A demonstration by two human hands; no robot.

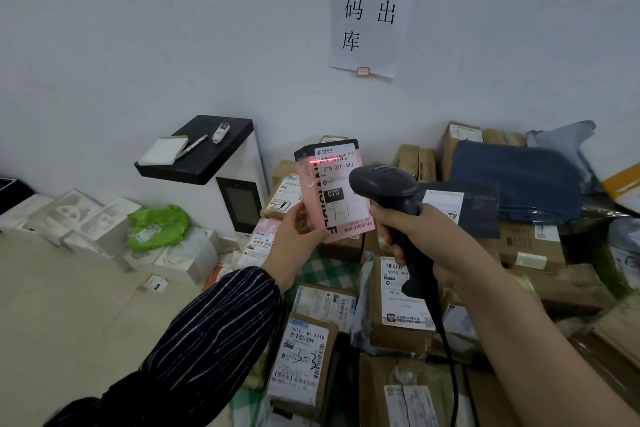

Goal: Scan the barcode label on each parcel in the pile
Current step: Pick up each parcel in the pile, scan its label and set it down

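My left hand point(294, 246) grips a small pink parcel box point(311, 204) by its lower left corner and holds it upright above the pile. A white shipping label point(341, 180) covers its front. My right hand point(426, 239) grips the handle of a black corded barcode scanner point(384, 185), whose head points at the label from close range. A red scan line point(327, 160) lies across the barcode at the label's top. Beneath both hands lies the pile of brown cardboard parcels point(398, 302), most with white labels facing up.
A white kiosk with a black top shelf point(201, 152) stands against the wall left of the pile, carrying a pad, a pen and a small device. White foam trays point(69, 215) and a green bag point(157, 225) lie on the floor at left. Dark blue mailer bags point(516, 180) rest on the pile's far right.
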